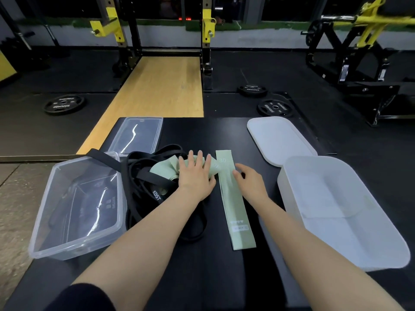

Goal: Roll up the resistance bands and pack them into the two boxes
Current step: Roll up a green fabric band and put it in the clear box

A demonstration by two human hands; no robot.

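A pale green band [233, 205] lies flat and straight on the black table [224, 277], running away from me. My right hand [249, 180] rests on its right edge with loose fingers. My left hand [195, 173] lies flat, fingers spread, on a heap of more green bands [164, 171] tangled with black bands [143, 187]. A clear plastic box [76, 209] stands at the left, with one black strap draped over its far rim. A white frosted box [336, 212] stands at the right.
The clear lid [139, 135] lies behind the clear box. The white lid [276, 140] lies behind the white box. Beyond the table are weight plates [64, 104] on the dark floor, a wooden platform [157, 86] and a yellow-and-black rack [206, 30].
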